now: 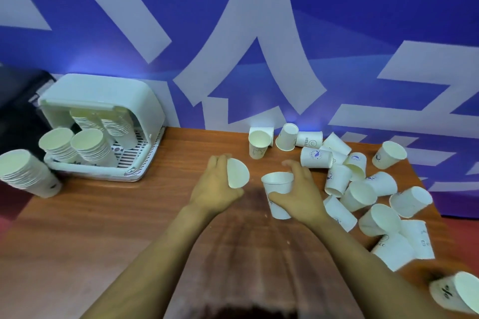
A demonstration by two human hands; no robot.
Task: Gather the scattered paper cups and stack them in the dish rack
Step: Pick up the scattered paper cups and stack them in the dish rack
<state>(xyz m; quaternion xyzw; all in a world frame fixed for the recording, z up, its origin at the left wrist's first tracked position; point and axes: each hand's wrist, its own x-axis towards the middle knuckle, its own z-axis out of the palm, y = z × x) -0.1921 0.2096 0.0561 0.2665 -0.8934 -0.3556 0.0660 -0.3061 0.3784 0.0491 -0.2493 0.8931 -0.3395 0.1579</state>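
The paper cups (316,158) are white with small blue printed logos and dark lettering. The dish rack (103,122) is pale white, its floor slatted. The table (129,228) is reddish-brown wood-grain. The far backdrop (337,21) is blue with large white strokes.

Event or promo space, big blue printed banner (337,21) behind wooden table (129,215), paper cups (363,189) scattered

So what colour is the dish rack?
The dish rack is pale mint-white, lid raised, seen in the head view at the table's left.
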